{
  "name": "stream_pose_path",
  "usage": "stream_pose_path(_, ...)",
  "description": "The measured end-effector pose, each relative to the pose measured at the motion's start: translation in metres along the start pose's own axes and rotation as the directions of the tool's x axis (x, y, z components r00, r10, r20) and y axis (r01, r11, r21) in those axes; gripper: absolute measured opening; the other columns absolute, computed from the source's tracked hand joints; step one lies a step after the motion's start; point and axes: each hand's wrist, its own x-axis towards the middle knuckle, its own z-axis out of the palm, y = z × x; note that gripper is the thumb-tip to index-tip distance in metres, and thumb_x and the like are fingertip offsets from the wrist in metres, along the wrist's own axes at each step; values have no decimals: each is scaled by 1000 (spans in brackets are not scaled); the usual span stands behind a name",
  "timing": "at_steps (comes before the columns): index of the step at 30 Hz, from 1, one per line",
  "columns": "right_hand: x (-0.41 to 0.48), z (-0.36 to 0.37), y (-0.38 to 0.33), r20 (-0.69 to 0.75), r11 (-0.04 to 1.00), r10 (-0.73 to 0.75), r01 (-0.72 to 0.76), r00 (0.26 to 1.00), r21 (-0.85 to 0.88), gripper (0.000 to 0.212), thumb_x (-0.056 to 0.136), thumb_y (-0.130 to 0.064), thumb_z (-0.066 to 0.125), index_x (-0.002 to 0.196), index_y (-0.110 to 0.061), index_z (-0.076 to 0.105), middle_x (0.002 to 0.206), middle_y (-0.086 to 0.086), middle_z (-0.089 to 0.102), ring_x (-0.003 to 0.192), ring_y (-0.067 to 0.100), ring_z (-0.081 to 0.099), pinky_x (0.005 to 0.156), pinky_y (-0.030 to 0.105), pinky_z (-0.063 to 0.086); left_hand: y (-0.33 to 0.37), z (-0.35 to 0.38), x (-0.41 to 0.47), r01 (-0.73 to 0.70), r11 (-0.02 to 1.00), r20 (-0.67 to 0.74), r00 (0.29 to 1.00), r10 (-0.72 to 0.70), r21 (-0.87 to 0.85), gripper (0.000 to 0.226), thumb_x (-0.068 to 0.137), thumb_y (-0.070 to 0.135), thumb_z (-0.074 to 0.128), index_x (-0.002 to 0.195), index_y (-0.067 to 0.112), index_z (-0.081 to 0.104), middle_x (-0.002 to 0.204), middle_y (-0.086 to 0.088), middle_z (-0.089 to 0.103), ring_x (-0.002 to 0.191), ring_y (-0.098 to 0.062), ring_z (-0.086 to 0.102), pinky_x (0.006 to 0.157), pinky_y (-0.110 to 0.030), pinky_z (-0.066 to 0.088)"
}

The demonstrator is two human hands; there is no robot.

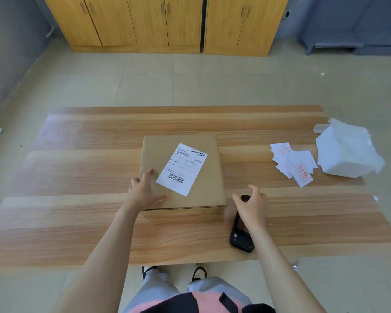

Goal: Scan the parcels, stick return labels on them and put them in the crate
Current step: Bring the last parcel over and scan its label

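flat brown cardboard parcel (210, 181) mid wooden tabletop (77, 211) | left hand (145, 190) fingers spread flat on its 7 o'clock corner | right hand (251, 204) fingers apart over black handheld scanner (240, 238) at 4 o'clock | risk imo: sloppy grab shoves scanner off near edge
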Motion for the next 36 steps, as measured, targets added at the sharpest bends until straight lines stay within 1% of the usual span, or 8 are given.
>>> stream_pose_path(4, -7, -5, 23, 4, 981, 165, -164, 986, -100, 78, 77, -32, 70, 142, -17, 30, 141, 13, 38, 128, 34, 37, 104, 47, 36, -1, 0, 0, -5, 1000, 7, 1000, 5, -6, 103, 68, 37, 81, 147, 38, 14, 145, -11, 20, 133, -36, 26, 110, -48, 29)
stream_pose_path(8, -14, 0, 37, 100, 945, 298, -279, 949, -172, 104, 72, -37, 73, 150, -22, 6, 140, 18, 35, 127, 37, 37, 104, 47, 37, 0, 0, 1, 4, 1000, 7, 1000, -4, 4, 103, 69, 37, 80, 147, 38, 13, 144, -11, 20, 132, -37, 29, 110, -49, 30)
stream_pose_path(15, -21, 12, 45, 48, 911, 341, -317, 939, -264, 123, 70, -40, 79, 149, -21, -14, 146, 19, 21, 132, 38, 26, 98, 50, 38, -1, 0, 4, -12, 1000, 24, 1000, 13, -16, 104, 68, 35, 82, 147, 36, 14, 141, -13, 22, 130, -36, 32, 111, -49, 31)
stream_pose_path(20, -23, 19, 49, 0, 906, 342, -330, 940, -265, 121, 72, -40, 78, 150, -12, -11, 147, 21, 20, 131, 39, 29, 96, 47, 40, -1, 0, 6, -8, 1000, 17, 1000, 8, -13, 104, 68, 34, 82, 147, 36, 14, 141, -13, 22, 130, -36, 32, 111, -49, 30)
stream_pose_path(25, -23, 19, 55, 5, 914, 316, -303, 949, -270, 119, 71, -42, 76, 149, -9, -8, 138, 24, 34, 122, 40, 40, 93, 45, 44, -4, 1, 8, -2, 1000, 19, 1000, 3, -22, 104, 68, 35, 83, 146, 38, 14, 140, -12, 22, 129, -36, 33, 110, -49, 31)
stream_pose_path(27, -20, 17, 57, 24, 916, 328, -312, 944, -253, 115, 68, -42, 77, 148, -9, 1, 135, 23, 41, 120, 40, 44, 93, 45, 45, -4, 1, 8, -3, 1000, 17, 1000, 3, -24, 104, 68, 35, 83, 146, 38, 14, 140, -11, 23, 129, -35, 33, 110, -49, 31)
stream_pose_path(32, -10, 8, 57, 96, 946, 325, -324, 941, -26, 84, 62, -29, 80, 126, -9, 30, 118, 14, 52, 100, 32, 54, 79, 40, 50, -4, 2, 10, 9, 1000, 15, 1000, -9, -20, 105, 66, 36, 83, 145, 40, 14, 138, -10, 24, 128, -35, 35, 110, -50, 32)
stream_pose_path(36, -4, -6, 49, 188, 931, 294, -326, 937, 165, 73, 59, -27, 84, 117, -10, 43, 107, 7, 56, 92, 24, 55, 76, 36, 48, -5, 2, 11, 13, 1000, 11, 1000, -13, -21, 105, 66, 36, 83, 145, 40, 14, 138, -11, 24, 127, -35, 36, 109, -50, 32)
